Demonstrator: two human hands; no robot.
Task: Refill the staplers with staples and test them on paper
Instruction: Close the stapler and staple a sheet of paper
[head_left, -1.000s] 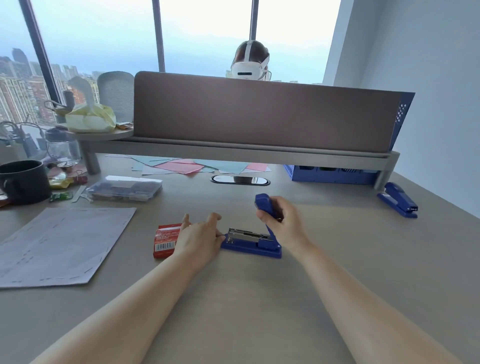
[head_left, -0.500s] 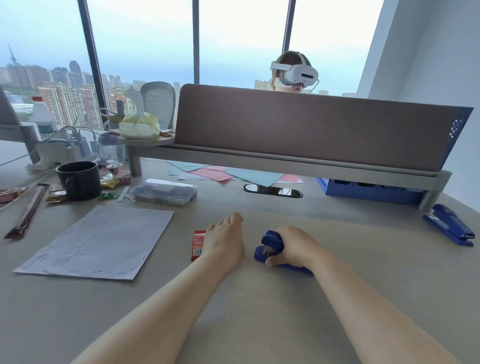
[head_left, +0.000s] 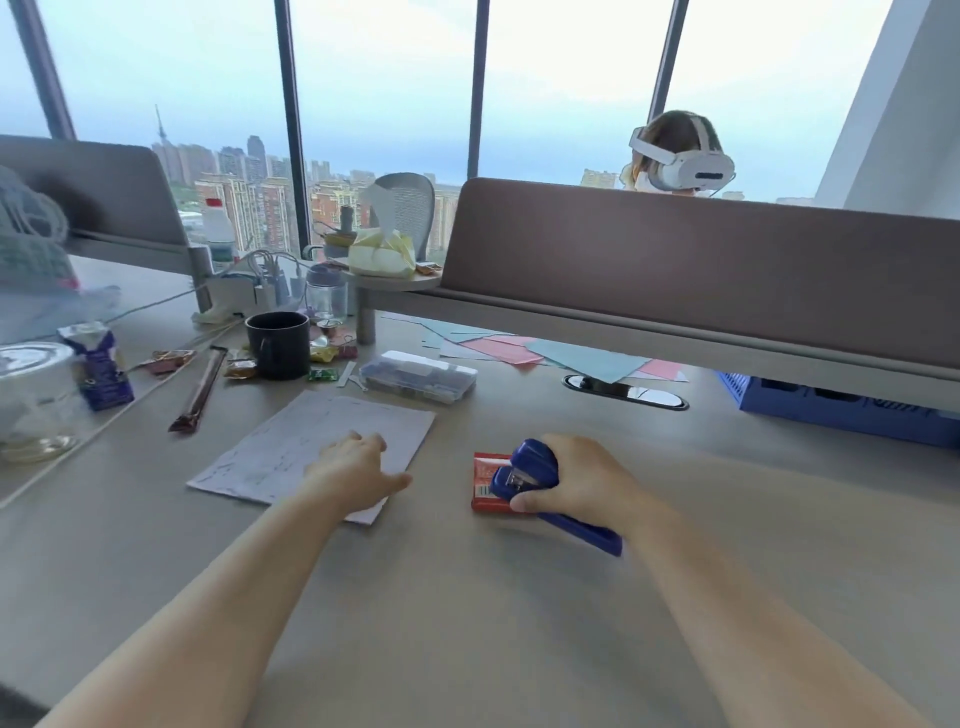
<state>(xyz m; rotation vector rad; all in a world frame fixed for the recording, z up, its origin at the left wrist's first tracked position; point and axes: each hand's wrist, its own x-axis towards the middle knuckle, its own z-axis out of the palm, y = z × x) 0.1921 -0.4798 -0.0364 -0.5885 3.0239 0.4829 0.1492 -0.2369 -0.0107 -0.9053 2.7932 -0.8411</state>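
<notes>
My right hand (head_left: 582, 480) grips a blue stapler (head_left: 530, 470), which is closed and held just above the desk, its nose pointing left. Right behind its nose lies a red staple box (head_left: 485, 480), partly covered by the stapler. My left hand (head_left: 358, 470) rests with fingers spread on the near right corner of a white sheet of paper (head_left: 291, 447) that lies flat on the desk. The hand holds nothing.
A clear plastic case (head_left: 418, 376) lies behind the paper, coloured paper sheets (head_left: 524, 351) beyond it. A dark mug (head_left: 278, 343), snack wrappers and a glass jar (head_left: 36, 400) crowd the left. A blue crate (head_left: 841, 408) sits under the divider shelf; a person sits behind it.
The stapler was open a second ago and is now closed in my right hand. My left hand moved left from the staple box onto the paper. The view turned left.
</notes>
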